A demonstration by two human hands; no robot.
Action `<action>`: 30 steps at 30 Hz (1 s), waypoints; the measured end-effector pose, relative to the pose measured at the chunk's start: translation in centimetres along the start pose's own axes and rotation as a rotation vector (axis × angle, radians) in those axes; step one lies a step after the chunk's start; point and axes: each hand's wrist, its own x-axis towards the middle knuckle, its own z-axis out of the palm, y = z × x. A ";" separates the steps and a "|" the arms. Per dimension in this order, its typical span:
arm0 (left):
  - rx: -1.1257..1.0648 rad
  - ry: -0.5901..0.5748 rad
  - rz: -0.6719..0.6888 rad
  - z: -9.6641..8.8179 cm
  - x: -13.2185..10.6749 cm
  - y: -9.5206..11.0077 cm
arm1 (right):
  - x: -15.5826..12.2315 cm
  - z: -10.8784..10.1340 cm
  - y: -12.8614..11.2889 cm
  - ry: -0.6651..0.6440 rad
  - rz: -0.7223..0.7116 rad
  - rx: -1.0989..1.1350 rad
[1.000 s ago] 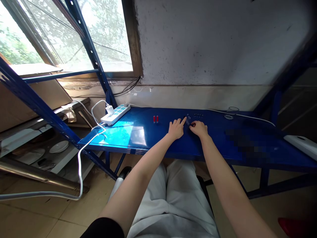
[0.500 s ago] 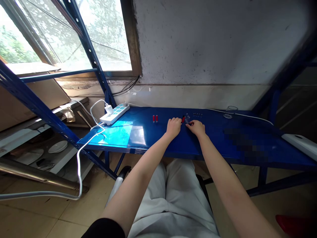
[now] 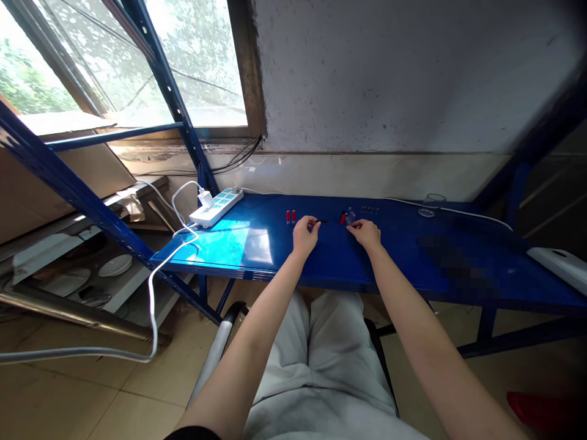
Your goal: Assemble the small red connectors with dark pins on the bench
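Observation:
My left hand is closed in a pinch over the blue table. A short, thin black piece sticks out to the right from its fingertips; its kind is too small to tell. To the right, my right hand has thumb and fingers pressed together at the near edge of a small group of clear pieces. Whatever those fingers hold cannot be made out. Beside that group lies a red piece. Two red capsule-like pieces with pale ends stand apart, left of my left hand.
Several tiny pieces lie in rows behind my right hand. A clear glass stands at the back right. A white power strip with a plug and cable occupies the left end. A white object sits at the right edge.
My left hand has drawn back leftward from the red and clear pieces, and the black piece now shows in its fingers. My right hand stays nearly in place. The view has shifted slightly.

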 end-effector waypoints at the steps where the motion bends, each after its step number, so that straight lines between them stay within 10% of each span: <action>1: -0.004 0.003 0.003 -0.1 0.1 0.0 | 0.0 0.0 0.0 0.004 -0.004 0.005; 30: 0.011 0.074 -0.021 0.0 0.4 -0.2 | -3.5 -0.9 -2.2 0.244 -0.314 0.048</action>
